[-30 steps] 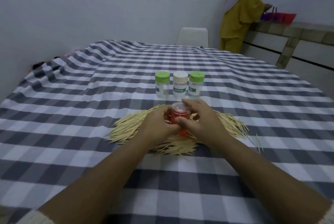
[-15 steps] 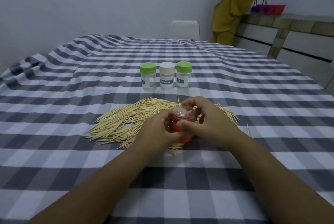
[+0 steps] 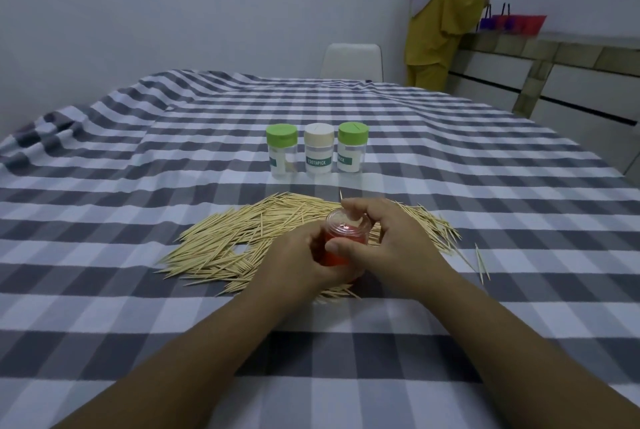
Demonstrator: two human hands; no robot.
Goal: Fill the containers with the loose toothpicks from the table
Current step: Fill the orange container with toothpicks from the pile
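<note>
A small red container (image 3: 341,244) with a clear lid is held upright over the toothpick pile (image 3: 242,238). My left hand (image 3: 301,257) grips its body from the left. My right hand (image 3: 388,241) curls round its lid and right side, thumb on the front. The loose toothpicks lie spread on the checked tablecloth (image 3: 138,307) under and around both hands. Behind the pile stand three capped containers in a row: a green-lidded one (image 3: 282,156), a cream-lidded one (image 3: 319,153) labelled TOOTHPICK, and another green-lidded one (image 3: 352,151).
A few stray toothpicks (image 3: 481,260) lie right of the pile. A white chair (image 3: 352,61) stands at the table's far side. A person in yellow (image 3: 440,30) stands at a counter at the back right, by red baskets (image 3: 516,23).
The view has shifted, so the scene sits lower and more to the left. Both hands have kept hold of the red container, with the right hand's fingers shifting a little on the lid.
</note>
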